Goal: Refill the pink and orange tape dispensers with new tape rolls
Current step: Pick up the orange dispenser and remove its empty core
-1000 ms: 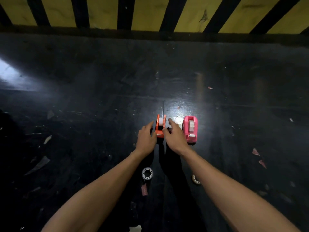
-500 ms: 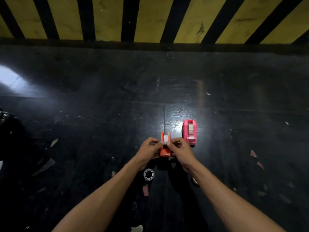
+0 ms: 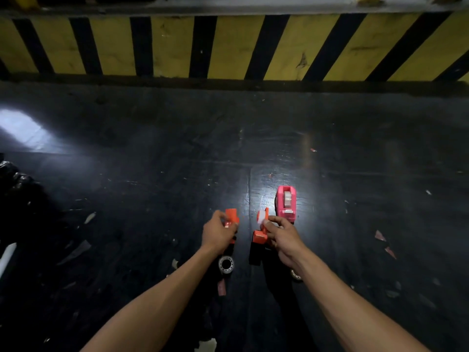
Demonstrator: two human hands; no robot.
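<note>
The orange tape dispenser is split in two. My left hand (image 3: 217, 233) grips one orange half (image 3: 232, 216). My right hand (image 3: 280, 233) grips the other orange half (image 3: 261, 229), which carries a whitish tape roll (image 3: 261, 216). The halves are a hand's width apart above the dark floor. The pink dispenser (image 3: 286, 204) stands upright on the floor just beyond my right hand, with a tape roll inside it. A tape roll (image 3: 225, 264) lies on the floor under my left wrist. Another roll (image 3: 295, 274) shows partly under my right forearm.
The floor (image 3: 152, 174) is dark and glossy, littered with small scraps of paper and tape. A yellow-and-black striped kerb (image 3: 228, 47) runs across the far side. A dark crumpled bag (image 3: 10, 174) sits at the left edge.
The orange dispenser, held whole between both hands before, has come apart into two halves; my left hand moved left with one half, my right kept the half with the roll.
</note>
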